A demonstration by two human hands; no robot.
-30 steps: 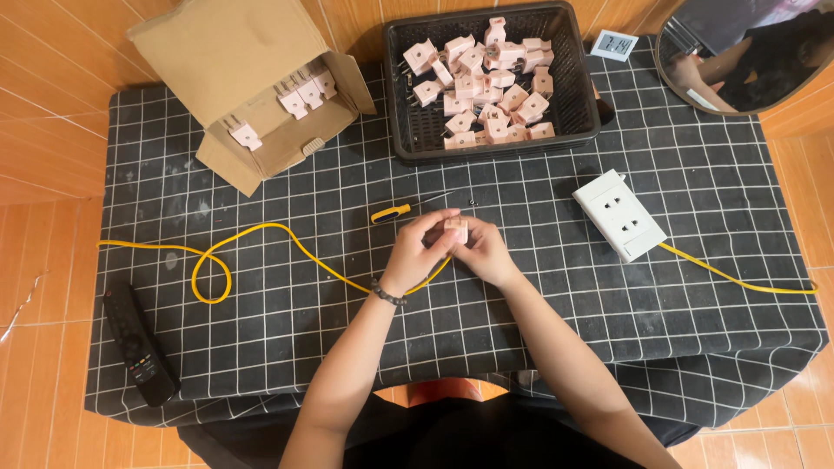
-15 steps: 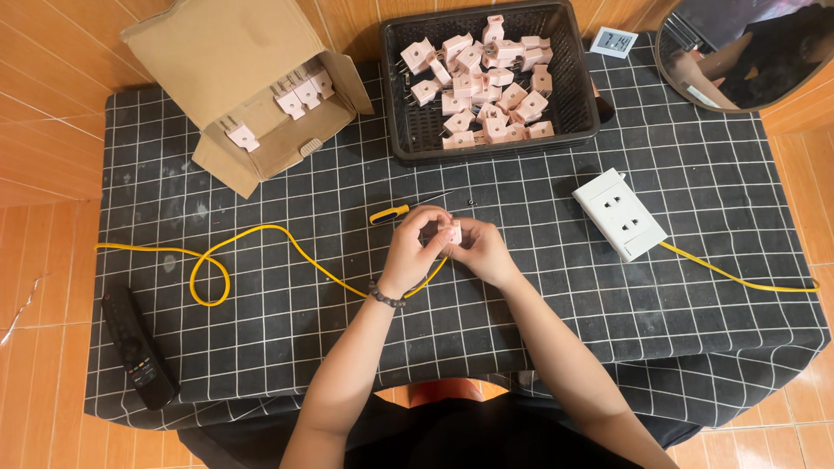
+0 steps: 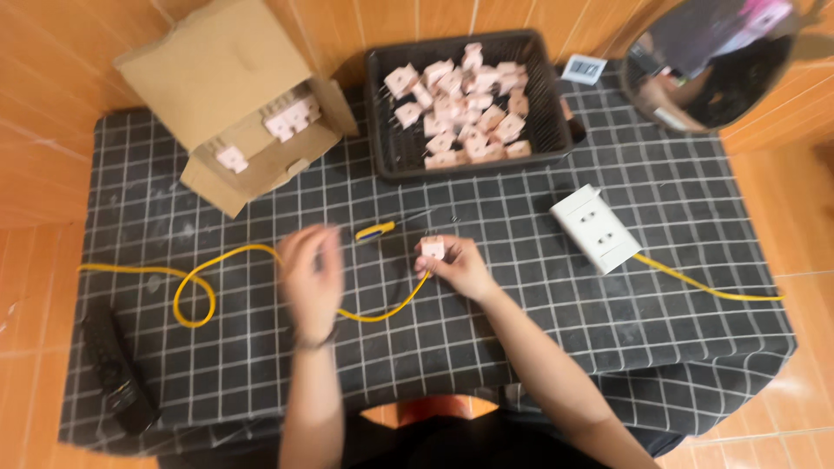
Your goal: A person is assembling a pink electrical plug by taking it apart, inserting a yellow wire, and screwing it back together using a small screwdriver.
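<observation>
Sitting pinched at fingertip height just above the middle of the checked tablecloth: a small pale-pink plug block, boxy, joining a yellow cable that is sagging down and looping toward the cloth's left edge.

A matt black cloth with a white grid covers the surface. The box at its far left corner is plain brown cardboard. The basket looks like black plastic mesh; the socket block is smooth white plastic.
</observation>
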